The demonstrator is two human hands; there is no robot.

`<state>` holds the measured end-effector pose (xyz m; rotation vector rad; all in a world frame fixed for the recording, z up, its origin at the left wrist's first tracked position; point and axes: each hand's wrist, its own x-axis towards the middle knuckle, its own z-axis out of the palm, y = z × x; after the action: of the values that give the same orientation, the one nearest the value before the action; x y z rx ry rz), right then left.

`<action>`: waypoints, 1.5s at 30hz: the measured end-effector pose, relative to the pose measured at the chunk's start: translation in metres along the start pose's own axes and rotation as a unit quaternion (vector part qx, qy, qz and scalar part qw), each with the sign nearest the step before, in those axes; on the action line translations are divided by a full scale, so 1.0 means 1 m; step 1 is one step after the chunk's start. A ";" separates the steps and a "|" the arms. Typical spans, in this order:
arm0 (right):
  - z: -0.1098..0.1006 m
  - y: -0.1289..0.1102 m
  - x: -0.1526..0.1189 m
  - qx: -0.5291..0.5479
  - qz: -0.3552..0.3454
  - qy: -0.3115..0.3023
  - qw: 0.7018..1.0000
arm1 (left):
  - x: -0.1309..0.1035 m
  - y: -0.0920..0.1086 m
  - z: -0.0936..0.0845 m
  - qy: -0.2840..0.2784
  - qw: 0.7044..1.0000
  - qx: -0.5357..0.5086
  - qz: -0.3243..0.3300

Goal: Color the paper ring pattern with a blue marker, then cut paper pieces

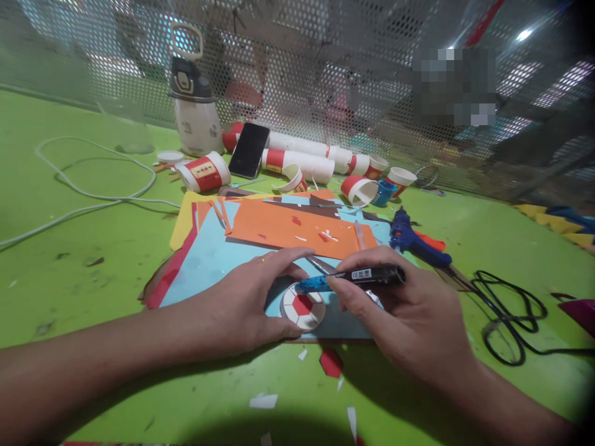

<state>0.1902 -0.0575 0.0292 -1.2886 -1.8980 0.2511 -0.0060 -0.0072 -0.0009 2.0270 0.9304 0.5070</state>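
Observation:
A round white disc with a red hexagon in its middle and dark lines running outward lies on light blue paper. My left hand grips the disc's edge from the left, thumb at the near side, with the far fingertips partly hidden behind the disc. Between the thumb and fingers of my right hand is a black marker with a blue-stained front end. Its tip is at the disc's upper edge. Under the marker, a silvery blade-like tool is partly covered.
Orange paper with scraps lies beyond the hands. Behind it are paper cups, a phone and a bottle. A blue glue gun and black cable are at right, a white cable at left.

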 end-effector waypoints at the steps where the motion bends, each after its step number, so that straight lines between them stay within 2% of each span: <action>1: 0.000 0.000 0.000 -0.003 0.000 -0.001 1.000 | 0.000 0.000 0.000 0.002 1.000 0.002 0.001; 8: 0.000 -0.001 0.000 -0.015 -0.007 0.009 1.000 | -0.001 0.002 0.000 0.001 1.000 0.008 -0.002; 19: 0.000 -0.002 0.001 -0.003 0.006 -0.011 1.000 | -0.001 0.001 0.000 0.001 1.000 0.012 -0.001; 33: 0.003 -0.001 -0.004 -0.020 -0.003 0.013 1.000 | 0.001 -0.002 0.002 0.003 1.000 0.007 -0.003; 40: -0.007 0.000 -0.005 -0.026 -0.007 0.096 0.995 | 0.000 -0.003 0.000 -0.003 1.000 0.007 0.009; 45: -0.003 0.004 -0.003 -0.019 -0.004 0.093 0.995 | 0.000 -0.003 0.001 0.000 1.000 0.019 -0.002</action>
<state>0.1952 -0.0592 0.0277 -1.2829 -1.7572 0.0871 -0.0062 -0.0068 -0.0037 2.0599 0.9503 0.4901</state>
